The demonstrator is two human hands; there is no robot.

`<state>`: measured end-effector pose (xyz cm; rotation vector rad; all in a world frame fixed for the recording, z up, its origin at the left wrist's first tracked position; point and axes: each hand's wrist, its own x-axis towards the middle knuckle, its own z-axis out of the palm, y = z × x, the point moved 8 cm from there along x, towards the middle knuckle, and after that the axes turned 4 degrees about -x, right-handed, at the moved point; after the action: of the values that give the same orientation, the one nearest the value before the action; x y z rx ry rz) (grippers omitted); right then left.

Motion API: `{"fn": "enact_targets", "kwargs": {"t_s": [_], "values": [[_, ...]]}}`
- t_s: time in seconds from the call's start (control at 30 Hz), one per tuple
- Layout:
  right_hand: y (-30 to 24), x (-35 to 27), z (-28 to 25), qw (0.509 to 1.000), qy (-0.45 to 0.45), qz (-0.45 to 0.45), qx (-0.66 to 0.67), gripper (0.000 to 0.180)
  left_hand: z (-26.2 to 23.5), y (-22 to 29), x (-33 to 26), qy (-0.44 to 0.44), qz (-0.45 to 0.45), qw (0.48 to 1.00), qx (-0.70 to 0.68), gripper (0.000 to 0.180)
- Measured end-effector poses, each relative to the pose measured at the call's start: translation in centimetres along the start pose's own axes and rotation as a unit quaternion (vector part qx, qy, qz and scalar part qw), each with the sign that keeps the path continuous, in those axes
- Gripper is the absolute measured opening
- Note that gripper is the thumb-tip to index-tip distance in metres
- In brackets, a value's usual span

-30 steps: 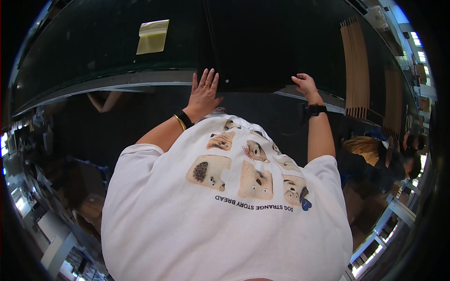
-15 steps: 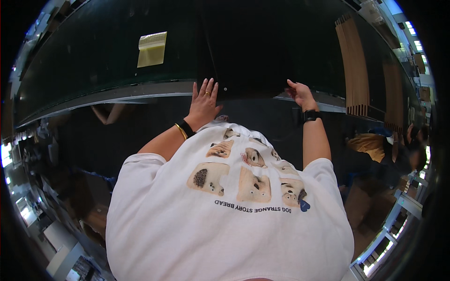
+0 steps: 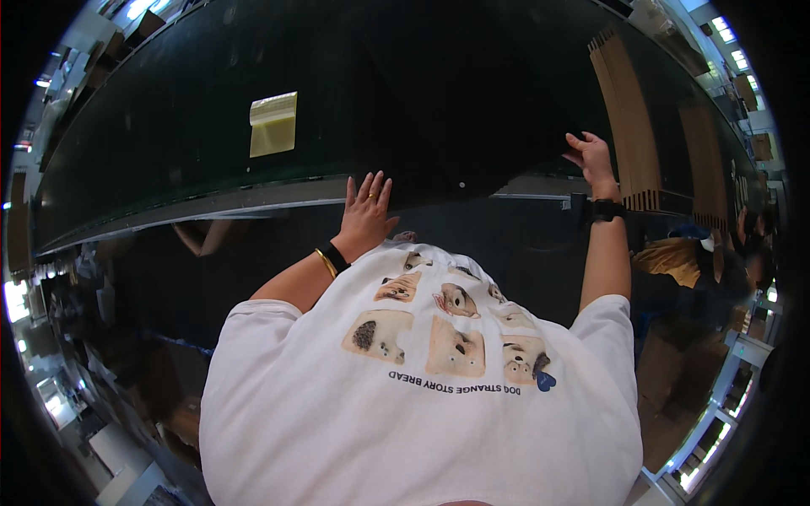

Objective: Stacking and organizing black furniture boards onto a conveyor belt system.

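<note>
A large black sheet point(image 3: 439, 126) lies over the dark green table point(image 3: 169, 118) and overhangs its near edge. A small pale dot marks the sheet near that edge. My left hand point(image 3: 366, 211) rests palm down at the sheet's near left part, fingers stretched out and slightly apart. At the sheet's right side, my right hand point(image 3: 593, 162) has its thumb out and other fingers curled, gripping the black sheet's edge; the dark surface partly hides the fingertips. To the left on the table is a yellowish packet point(image 3: 273, 126) with a clear upper strip.
A stack of long brown cardboard pieces point(image 3: 626, 118) stands on the table just right of my right hand, with another brown stack point(image 3: 704, 160) beyond it. At the far right is another person point(image 3: 734, 261). Cardboard boxes point(image 3: 675, 371) sit at the lower right.
My right hand has moved right, and the black sheet's pale dot has shifted right with it. The left hand stays flat near the sheet's left side. The whole view has tilted slightly.
</note>
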<state>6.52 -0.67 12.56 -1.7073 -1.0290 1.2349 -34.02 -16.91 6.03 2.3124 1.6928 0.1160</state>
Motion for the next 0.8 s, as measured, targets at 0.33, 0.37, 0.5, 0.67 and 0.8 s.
{"fn": "enact_targets", "kwargs": {"t_s": [0.33,0.37,0.5,0.67,0.8], "values": [[-12.5,-7.1,1.5,0.943,0.09,-0.233,-0.222,0.021,-0.2,-0.3,0.0,-0.002,0.042,0.999,0.003,0.074],[-13.5,-8.6,2.4,0.931,0.098,-0.256,-0.242,0.021,-0.1,-0.5,0.0,-0.009,0.047,0.999,-0.004,0.073],[-15.1,-13.6,5.4,0.873,0.165,-0.3,-0.348,0.026,-2.1,-1.5,1.7,-0.097,0.033,0.992,-0.079,0.065],[-15.6,-17.1,7.8,0.833,0.165,-0.378,-0.368,0.021,-8.6,-10.3,9.4,-0.04,-0.074,0.872,-0.482,0.048],[-15.4,-18.6,8.5,0.838,0.18,-0.386,-0.343,0.019,-19.2,-17.0,17.9,0.106,-0.065,0.748,-0.651,0.05]]}}
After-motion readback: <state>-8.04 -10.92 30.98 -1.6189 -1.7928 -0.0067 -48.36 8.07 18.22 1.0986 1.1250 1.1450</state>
